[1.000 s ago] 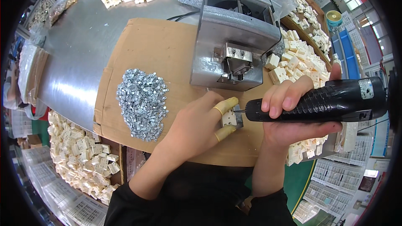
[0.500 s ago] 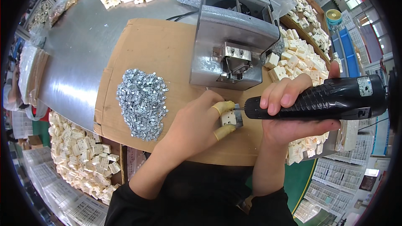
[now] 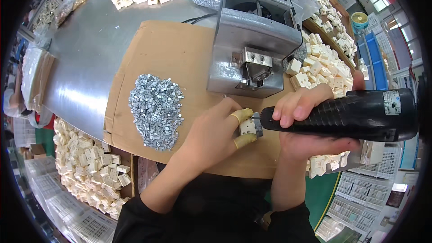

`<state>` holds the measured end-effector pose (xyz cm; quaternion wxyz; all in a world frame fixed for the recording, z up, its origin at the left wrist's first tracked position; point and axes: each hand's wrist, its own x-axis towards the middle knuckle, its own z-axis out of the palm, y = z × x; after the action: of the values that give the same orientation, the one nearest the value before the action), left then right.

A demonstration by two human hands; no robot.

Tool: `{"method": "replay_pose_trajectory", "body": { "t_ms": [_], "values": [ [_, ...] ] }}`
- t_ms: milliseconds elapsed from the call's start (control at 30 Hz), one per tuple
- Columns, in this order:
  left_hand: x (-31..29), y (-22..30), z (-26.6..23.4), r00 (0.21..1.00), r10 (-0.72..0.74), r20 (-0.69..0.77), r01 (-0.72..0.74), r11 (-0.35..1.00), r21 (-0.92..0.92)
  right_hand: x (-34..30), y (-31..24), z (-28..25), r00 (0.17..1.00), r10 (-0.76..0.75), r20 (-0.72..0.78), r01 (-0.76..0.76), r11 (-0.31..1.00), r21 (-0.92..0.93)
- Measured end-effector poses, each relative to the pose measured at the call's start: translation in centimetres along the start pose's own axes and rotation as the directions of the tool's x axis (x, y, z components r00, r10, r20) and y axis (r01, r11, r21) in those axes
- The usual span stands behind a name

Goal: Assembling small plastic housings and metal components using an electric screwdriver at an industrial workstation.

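Typically, loose parts are best left clear of the working spot, as here. At far left lies a heap of cream plastic pieces [image 3: 87, 171]; next, a pile of small metal parts [image 3: 156, 112] sits on the cardboard sheet [image 3: 175, 49]. Route the wrist clear of this pile to avoid scattering it.

The left hand [image 3: 209, 132] is low over the cardboard. Its two covered fingers, in yellow finger covers [image 3: 245, 141], grasp the cream block [image 3: 247, 127] between them, at its near and far edges. The block is just in front of the grey machine [image 3: 247, 31], with a dull grey piece [image 3: 259, 128] at its right side. Apply an even pinch; a loose one would probably let the block twist. Place the far fingertip with care, as it is close to the bit.

The thin bit [image 3: 256, 117] points left toward the block from the nose of the black power screwdriver [image 3: 346, 116]. Whether its tip is seated cannot be told at this size. Align it straight before pressing; a slanted approach is likely to slip.

The right hand [image 3: 299, 140] grasps the screwdriver, several fingers curled over the barrel. Support the heavy-looking rear end to hold the bit in line.
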<state>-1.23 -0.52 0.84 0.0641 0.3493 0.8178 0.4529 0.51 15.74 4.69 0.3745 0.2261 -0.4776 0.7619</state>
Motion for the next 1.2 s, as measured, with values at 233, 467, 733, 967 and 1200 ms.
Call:
{"method": "replay_pose_trajectory", "body": {
  "t_ms": [233, 467, 733, 967, 1200],
  "values": [
    [0.2, 0.2, -0.3, 0.998, -0.043, 0.052, 0.041, 0.998, 0.045, 0.0, -0.3, 0.4, 0.998, 0.059, 0.011, -0.057, 0.986, -0.157],
    [0.4, 0.0, 0.4, 0.994, 0.089, -0.066, -0.076, 0.981, 0.176, -0.1, -0.6, 0.6, 0.985, 0.174, 0.016, -0.159, 0.928, -0.336],
    [0.5, -1.1, 1.8, 0.974, 0.190, -0.126, -0.149, 0.949, 0.278, 0.3, -0.4, 1.1, 0.953, 0.299, 0.056, -0.266, 0.907, -0.326],
    [0.5, -0.4, 2.3, 0.931, 0.297, -0.212, -0.200, 0.902, 0.383, 0.4, -0.1, 1.4, 0.936, 0.351, 0.007, -0.336, 0.902, -0.272],
    [-0.4, 0.1, 3.2, 0.928, 0.253, -0.272, -0.106, 0.882, 0.460, 1.0, 0.5, 1.9, 0.925, 0.376, 0.050, -0.349, 0.895, -0.278]
  ]
}}
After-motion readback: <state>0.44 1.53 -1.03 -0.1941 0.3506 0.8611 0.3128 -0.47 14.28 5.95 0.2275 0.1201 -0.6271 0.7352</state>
